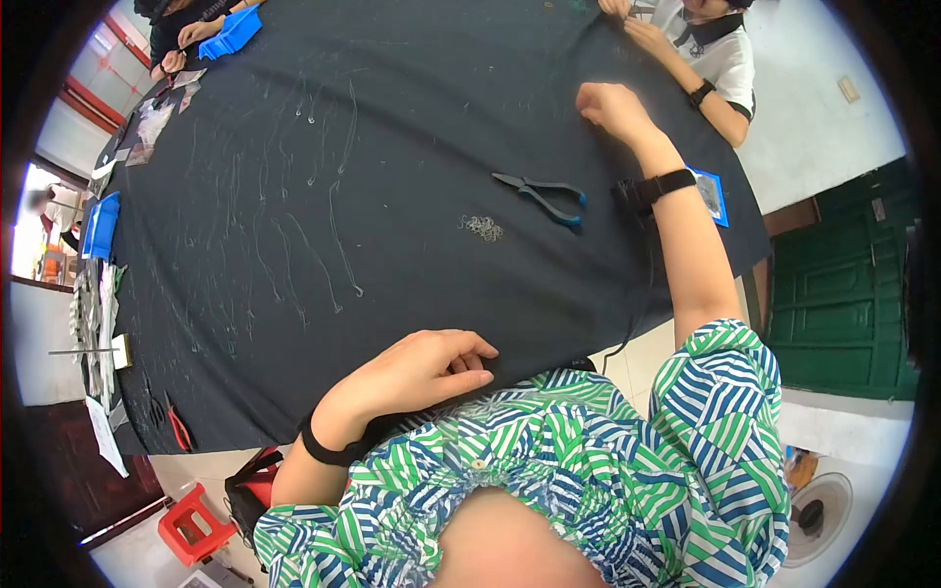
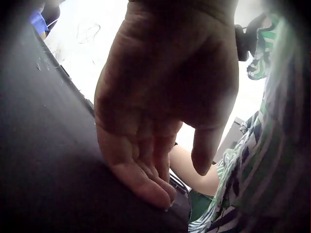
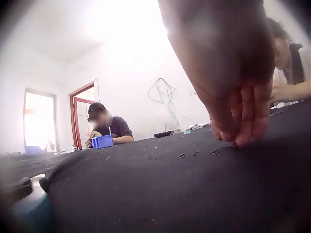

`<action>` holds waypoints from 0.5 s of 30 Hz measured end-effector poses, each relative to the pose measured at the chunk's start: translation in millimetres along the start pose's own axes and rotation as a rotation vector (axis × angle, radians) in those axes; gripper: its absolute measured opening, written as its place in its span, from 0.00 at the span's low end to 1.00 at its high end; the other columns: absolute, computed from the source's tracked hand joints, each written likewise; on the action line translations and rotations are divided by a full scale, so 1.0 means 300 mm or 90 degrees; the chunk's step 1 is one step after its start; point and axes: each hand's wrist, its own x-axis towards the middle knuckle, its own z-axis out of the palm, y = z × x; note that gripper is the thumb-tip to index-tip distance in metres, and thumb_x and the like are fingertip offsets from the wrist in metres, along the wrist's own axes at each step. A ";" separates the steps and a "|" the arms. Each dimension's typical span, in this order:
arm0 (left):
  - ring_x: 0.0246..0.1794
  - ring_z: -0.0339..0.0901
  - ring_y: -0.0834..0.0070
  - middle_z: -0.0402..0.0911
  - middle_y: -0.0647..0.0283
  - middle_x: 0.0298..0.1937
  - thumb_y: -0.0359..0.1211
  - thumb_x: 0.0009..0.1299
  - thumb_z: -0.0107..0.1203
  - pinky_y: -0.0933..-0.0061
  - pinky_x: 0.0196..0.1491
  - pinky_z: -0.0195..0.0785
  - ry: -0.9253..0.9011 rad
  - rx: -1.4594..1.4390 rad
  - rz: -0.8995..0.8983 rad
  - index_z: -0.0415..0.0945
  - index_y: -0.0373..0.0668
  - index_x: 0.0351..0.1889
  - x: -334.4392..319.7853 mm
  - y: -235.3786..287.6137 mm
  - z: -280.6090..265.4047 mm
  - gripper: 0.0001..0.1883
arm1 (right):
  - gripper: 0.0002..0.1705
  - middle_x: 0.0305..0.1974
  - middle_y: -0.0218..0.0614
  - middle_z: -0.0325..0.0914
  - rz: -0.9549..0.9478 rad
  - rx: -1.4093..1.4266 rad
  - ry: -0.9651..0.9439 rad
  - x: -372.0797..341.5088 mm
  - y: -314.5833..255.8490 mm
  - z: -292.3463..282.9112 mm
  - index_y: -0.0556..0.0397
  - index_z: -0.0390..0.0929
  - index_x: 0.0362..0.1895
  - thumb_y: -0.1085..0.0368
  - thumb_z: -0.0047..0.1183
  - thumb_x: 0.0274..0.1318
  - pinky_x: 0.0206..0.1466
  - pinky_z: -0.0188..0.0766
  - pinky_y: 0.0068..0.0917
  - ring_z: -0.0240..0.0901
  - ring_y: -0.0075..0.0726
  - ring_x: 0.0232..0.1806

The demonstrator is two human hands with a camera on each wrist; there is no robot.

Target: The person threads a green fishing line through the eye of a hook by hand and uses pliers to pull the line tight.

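My right hand [image 1: 616, 113] is stretched out over the black cloth [image 1: 421, 265], its fingers bent down. In the right wrist view its fingertips meet close at the cloth; I cannot tell whether they pinch something small. Several small loops [image 3: 196, 153] lie beside them. My left hand [image 1: 417, 367] rests near the table's front edge, fingers loosely bent and holding nothing. Between the hands lie pliers with blue-and-black handles [image 1: 526, 186], jaws pointing left. A small pile of metal clasps or rings [image 1: 484, 229] sits below them. Thin chains [image 1: 359, 291] stretch in rows to the left.
One person works at the far left behind a blue bin [image 1: 232, 34]; another sits at the right [image 1: 720, 49]. Along the left edge are a blue tray [image 1: 101, 225] and red-handled pliers [image 1: 178, 428]. A blue-edged packet [image 1: 711, 196] lies by my right forearm.
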 end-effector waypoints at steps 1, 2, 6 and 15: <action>0.39 0.84 0.64 0.85 0.53 0.39 0.36 0.73 0.58 0.67 0.44 0.76 -0.003 0.003 0.001 0.78 0.33 0.52 0.003 0.003 -0.005 0.17 | 0.07 0.30 0.41 0.83 -0.028 0.005 -0.013 0.002 0.000 -0.007 0.54 0.81 0.36 0.70 0.59 0.51 0.38 0.74 0.37 0.81 0.43 0.33; 0.39 0.84 0.63 0.86 0.52 0.38 0.37 0.73 0.57 0.66 0.44 0.76 0.001 0.000 0.008 0.78 0.32 0.52 0.005 0.004 -0.004 0.17 | 0.07 0.29 0.42 0.83 -0.032 0.005 -0.021 0.002 0.005 -0.006 0.54 0.80 0.36 0.69 0.59 0.51 0.38 0.74 0.37 0.81 0.43 0.33; 0.39 0.84 0.63 0.85 0.52 0.39 0.37 0.73 0.58 0.66 0.45 0.76 -0.005 0.018 0.010 0.78 0.33 0.52 0.009 0.003 -0.006 0.17 | 0.06 0.29 0.42 0.82 -0.048 -0.028 -0.036 0.006 0.013 -0.003 0.54 0.80 0.35 0.67 0.59 0.52 0.38 0.73 0.39 0.80 0.45 0.33; 0.40 0.85 0.65 0.86 0.54 0.40 0.37 0.73 0.58 0.68 0.45 0.76 -0.010 0.020 0.002 0.79 0.34 0.54 0.019 -0.022 -0.011 0.18 | 0.07 0.36 0.45 0.81 -0.072 -0.079 -0.055 0.012 0.037 0.032 0.55 0.80 0.36 0.65 0.58 0.56 0.44 0.72 0.43 0.77 0.53 0.41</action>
